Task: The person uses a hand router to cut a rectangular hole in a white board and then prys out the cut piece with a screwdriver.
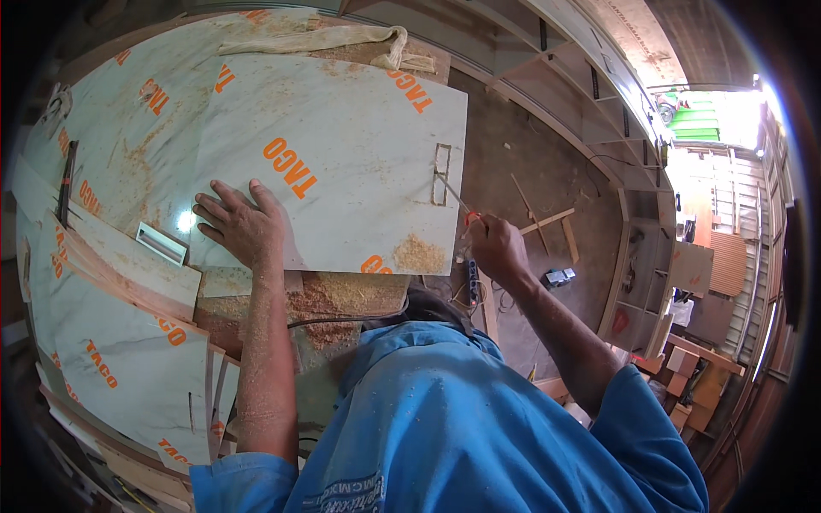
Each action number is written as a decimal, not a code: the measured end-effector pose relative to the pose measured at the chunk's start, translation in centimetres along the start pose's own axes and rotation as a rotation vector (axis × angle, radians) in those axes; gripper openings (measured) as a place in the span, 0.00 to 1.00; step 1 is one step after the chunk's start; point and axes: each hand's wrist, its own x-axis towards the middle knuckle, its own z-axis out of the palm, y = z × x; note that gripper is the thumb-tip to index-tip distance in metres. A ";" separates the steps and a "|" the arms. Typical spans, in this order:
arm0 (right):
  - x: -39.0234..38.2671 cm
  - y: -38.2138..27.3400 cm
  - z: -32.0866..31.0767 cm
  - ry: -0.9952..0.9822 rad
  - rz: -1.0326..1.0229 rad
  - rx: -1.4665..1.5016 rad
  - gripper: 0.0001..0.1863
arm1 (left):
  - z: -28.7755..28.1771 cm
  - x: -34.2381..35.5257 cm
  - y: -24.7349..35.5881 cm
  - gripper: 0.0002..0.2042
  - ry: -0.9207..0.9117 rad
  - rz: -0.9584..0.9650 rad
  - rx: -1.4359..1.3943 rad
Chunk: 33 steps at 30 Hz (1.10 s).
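Note:
A white marble-patterned panel [359, 128] with orange printing lies in front of me. My left hand [244, 222] rests on its left part, palm down with the fingers spread. In my right hand [499, 250], past the panel's right edge, is a screwdriver [456, 195] with an orange-red handle, mostly covered by my fingers. Its thin shaft reaches left to a narrow rectangular outline [441, 173] cut near that edge, and the tip meets the outline's middle. Sawdust [419, 254] is heaped at the panel's near right corner. Left of my left hand lies a silver recessed pull handle [161, 244].
A cream cloth [316, 39] lies along the far edge. More marble-patterned boards [128, 359] are stacked at the left. On the floor to the right are wooden strips [547, 221], a power strip [473, 284] and a small blue-grey object [558, 278]. Cabinet frames [547, 77] stand beyond.

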 end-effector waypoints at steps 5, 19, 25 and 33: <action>-2.3 0.7 3.3 0.138 -0.069 0.077 0.19 | -0.5 0.4 0.3 0.39 -0.019 -0.003 -0.012; 1.9 1.8 -11.9 -0.118 -0.256 -0.333 0.20 | -1.7 -0.1 0.9 0.38 -0.056 -0.077 -0.078; 6.4 1.1 -13.6 -0.101 -0.462 -0.483 0.19 | -1.6 -0.1 1.0 0.37 -0.024 -0.087 -0.063; 12.8 -0.5 -14.3 -0.259 -0.700 -0.716 0.18 | -0.1 -0.6 0.3 0.37 0.045 -0.094 0.008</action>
